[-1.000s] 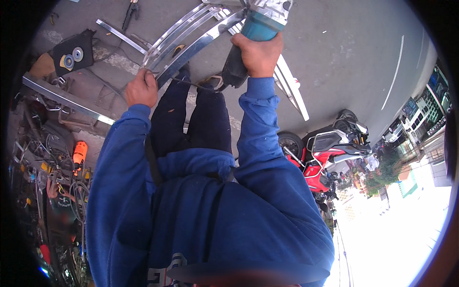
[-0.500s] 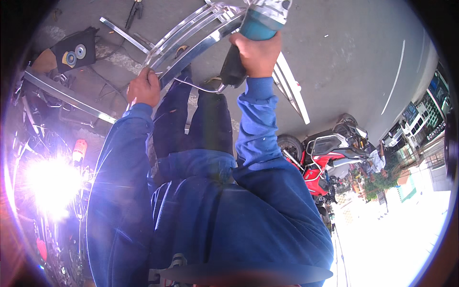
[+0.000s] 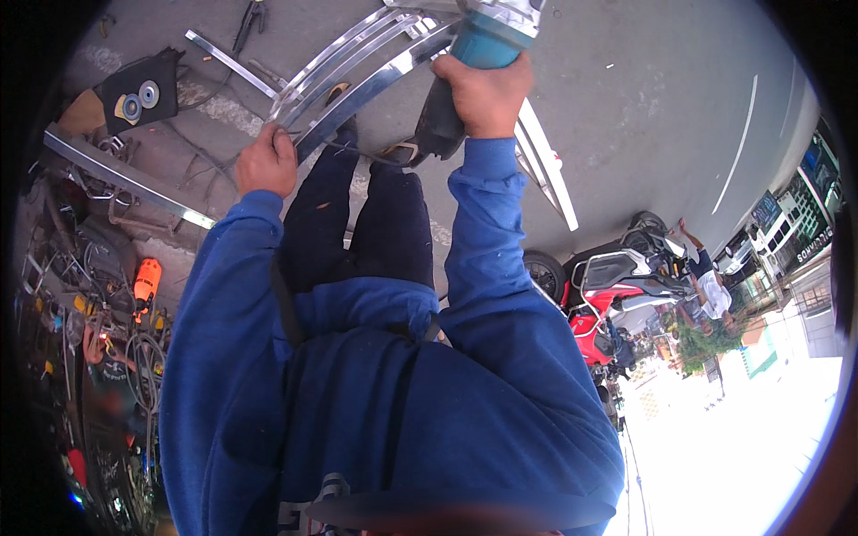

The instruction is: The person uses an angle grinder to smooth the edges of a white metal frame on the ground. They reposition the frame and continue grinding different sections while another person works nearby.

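My right hand is wrapped around the body of a teal and black angle grinder, held at the top middle. Its front end runs out of the picture, so the disc is hidden. A dark power cord loops from the grinder's tail toward my left hand. That hand is closed at the near end of a shiny curved metal bar, the cord passing close to its fingers. The bar's far end disappears behind the grinder. More curved metal bars lie just beyond it.
Grinding discs rest on a dark sheet at left. A straight metal bar crosses below them. An orange bottle-like object is farther left, near a person. At right are pale strips, a red motorcycle and another person.
The intense glare at the left has gone, showing the clutter there. My right hand and the grinder have shifted slightly; my left hand stays at the bar's end. The person by the motorcycle has moved.
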Demonstrator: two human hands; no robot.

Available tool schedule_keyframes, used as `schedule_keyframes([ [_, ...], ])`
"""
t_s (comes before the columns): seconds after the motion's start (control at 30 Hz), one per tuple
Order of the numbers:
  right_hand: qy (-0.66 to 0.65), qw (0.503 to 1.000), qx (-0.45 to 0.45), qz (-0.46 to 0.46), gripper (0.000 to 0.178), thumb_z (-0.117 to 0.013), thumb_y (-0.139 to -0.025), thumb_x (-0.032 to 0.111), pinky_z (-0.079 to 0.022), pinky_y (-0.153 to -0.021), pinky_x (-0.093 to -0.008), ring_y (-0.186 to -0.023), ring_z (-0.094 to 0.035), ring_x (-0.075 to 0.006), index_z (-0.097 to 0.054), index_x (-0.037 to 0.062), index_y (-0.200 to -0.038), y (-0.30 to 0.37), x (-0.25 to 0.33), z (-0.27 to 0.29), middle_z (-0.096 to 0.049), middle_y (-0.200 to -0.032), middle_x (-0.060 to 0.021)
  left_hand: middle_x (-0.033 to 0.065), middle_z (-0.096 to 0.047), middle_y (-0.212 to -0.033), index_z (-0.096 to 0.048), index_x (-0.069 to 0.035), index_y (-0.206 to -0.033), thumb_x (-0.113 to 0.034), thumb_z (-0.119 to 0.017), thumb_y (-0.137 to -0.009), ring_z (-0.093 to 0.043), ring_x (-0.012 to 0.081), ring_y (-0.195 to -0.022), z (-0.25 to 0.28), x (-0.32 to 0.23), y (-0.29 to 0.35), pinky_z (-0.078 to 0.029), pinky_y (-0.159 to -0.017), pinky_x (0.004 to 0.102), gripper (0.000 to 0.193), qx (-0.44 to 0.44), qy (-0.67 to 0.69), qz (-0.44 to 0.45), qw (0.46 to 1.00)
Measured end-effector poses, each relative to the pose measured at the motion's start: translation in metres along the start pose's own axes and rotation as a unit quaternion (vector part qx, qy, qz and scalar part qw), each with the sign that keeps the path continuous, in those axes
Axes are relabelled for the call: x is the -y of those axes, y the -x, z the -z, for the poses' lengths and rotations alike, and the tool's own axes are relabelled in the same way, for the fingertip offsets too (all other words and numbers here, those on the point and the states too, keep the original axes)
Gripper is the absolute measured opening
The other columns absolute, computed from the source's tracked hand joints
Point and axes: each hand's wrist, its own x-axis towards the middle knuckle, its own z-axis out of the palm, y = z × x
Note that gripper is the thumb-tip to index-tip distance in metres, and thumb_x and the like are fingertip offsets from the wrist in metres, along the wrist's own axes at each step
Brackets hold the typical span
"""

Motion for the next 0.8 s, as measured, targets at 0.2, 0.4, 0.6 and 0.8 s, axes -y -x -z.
schedule_keyframes([
  [0.2,0.009,1.000,0.003,0.018,0.064,-0.079,-0.055,0.018,-0.053,-0.079,-0.0391,-0.087,-0.065,-0.0311,-0.055,-0.0046,-0.110,0.000,0.012,-0.006,-0.066,-0.098,-0.0182,0.0233,-0.066,-0.084,-0.068,-0.013,-0.101,-0.036,-0.047,-0.091,-0.063,0.0453,-0.082,0.004,-0.001,0.001,-0.048,-0.075,0.0542,0.032,0.008,0.002,0.003,1.000],
  [0.4,0.006,0.998,0.041,0.051,0.054,-0.079,-0.057,0.014,-0.053,-0.073,-0.0352,-0.081,-0.065,-0.0236,-0.059,-0.0044,-0.104,-0.002,0.019,-0.006,-0.067,-0.091,-0.0134,0.0238,-0.066,-0.084,-0.067,-0.012,-0.100,-0.035,-0.047,-0.092,-0.063,0.0455,-0.083,0.004,-0.003,0.000,-0.048,-0.076,0.0545,0.032,0.018,0.014,0.004,1.000],
  [0.6,0.030,0.998,0.019,0.052,0.045,-0.077,-0.059,0.013,-0.053,-0.072,-0.0359,-0.080,-0.065,-0.0238,-0.063,-0.0035,-0.098,-0.005,0.023,-0.006,-0.068,-0.089,-0.0133,0.0254,-0.066,-0.087,-0.068,-0.011,-0.101,-0.035,-0.047,-0.091,-0.063,0.0463,-0.086,0.005,-0.004,0.001,-0.048,-0.079,0.0540,0.033,0.024,0.016,0.023,0.999],
  [0.8,0.026,0.997,0.006,0.070,0.051,-0.079,-0.056,0.012,-0.053,-0.073,-0.0357,-0.080,-0.065,-0.0240,-0.060,-0.0039,-0.101,-0.007,0.018,-0.010,-0.067,-0.091,-0.0137,0.0255,-0.066,-0.087,-0.067,-0.010,-0.102,-0.033,-0.047,-0.091,-0.063,0.0466,-0.085,0.006,-0.007,0.002,-0.048,-0.078,0.0542,0.032,0.011,0.030,0.020,0.999],
])
